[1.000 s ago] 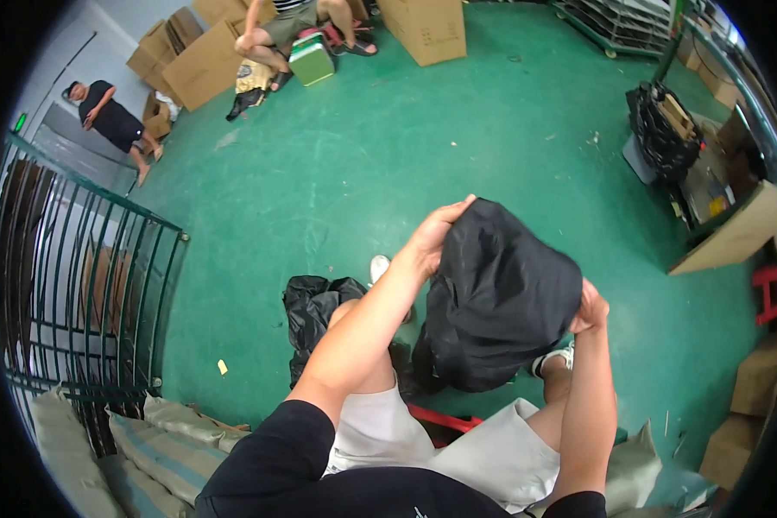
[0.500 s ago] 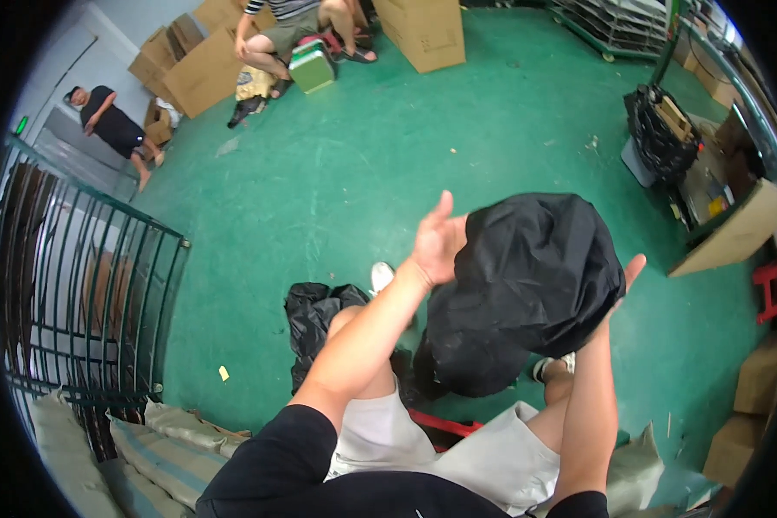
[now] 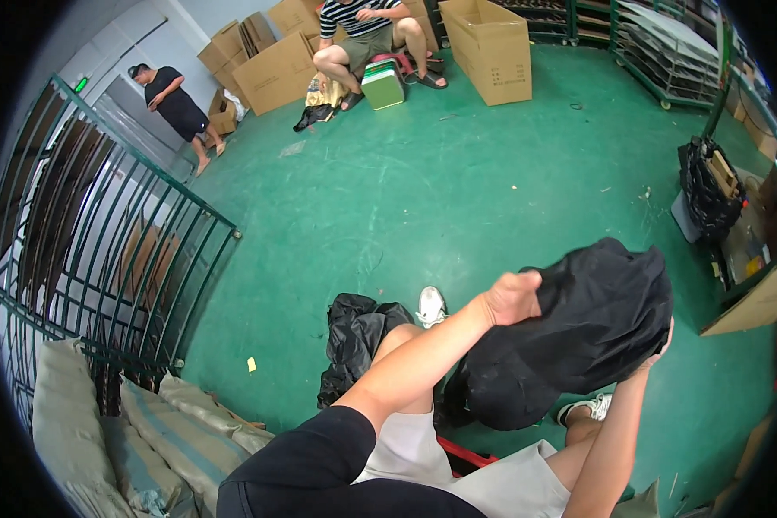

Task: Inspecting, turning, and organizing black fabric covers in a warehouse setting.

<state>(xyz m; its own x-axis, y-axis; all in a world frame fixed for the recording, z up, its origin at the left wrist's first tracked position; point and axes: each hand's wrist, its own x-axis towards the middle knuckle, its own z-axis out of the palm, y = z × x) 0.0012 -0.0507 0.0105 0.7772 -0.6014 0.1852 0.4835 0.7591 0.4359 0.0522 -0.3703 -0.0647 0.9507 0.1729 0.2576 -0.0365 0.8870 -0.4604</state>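
Black fabric point(image 3: 578, 315); left hand point(image 3: 514, 298) at left edge; right hand point(image 3: 661, 352) at right edge; grips: cannot tell

Between the left hand point(image 3: 514, 299) and the right hand point(image 3: 660, 352) is a bundle point(image 3: 583, 315); left of it, a heap point(image 3: 354, 337) lies on the floor point(image 3: 363, 207) beside a shoe point(image 3: 432, 306); sacks point(image 3: 69, 414) lie before a rack point(image 3: 166, 173), far left; beyond, a carton point(image 3: 501, 69) stands right of a seated person point(image 3: 367, 49)

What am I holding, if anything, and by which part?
A black cloth: left hand at its left edge, right hand at its lower right edge.
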